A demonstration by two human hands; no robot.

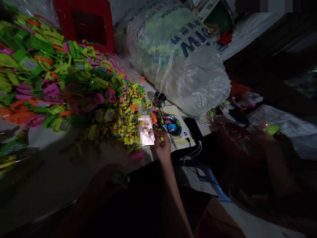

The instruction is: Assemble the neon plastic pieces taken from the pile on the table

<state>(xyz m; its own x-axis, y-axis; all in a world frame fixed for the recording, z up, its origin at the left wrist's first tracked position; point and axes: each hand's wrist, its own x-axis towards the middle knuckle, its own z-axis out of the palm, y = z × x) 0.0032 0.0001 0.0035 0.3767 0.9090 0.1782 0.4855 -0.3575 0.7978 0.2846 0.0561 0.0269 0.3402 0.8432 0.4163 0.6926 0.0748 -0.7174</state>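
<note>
My right hand (163, 147) is beside a lit phone (148, 134) on the table, its fingers curled around a small yellow piece (161, 139). Dimly lit at the lower middle, my left hand (109, 175) is closed around a green piece (119, 177), whose shape is hard to make out. Small yellow containers with coloured bits (127, 127) lie heaped left of the phone. A round metal dish (179, 129) of blue, green and pink pieces sits just beyond my right hand.
Green, pink and orange plastic pieces (52, 87) form a large pile at left, before a red box (109, 29). A big plastic sack (198, 79) and metal cup (159, 98) stand behind. At right, another person's arm (276, 162) reaches over a red basin (228, 132).
</note>
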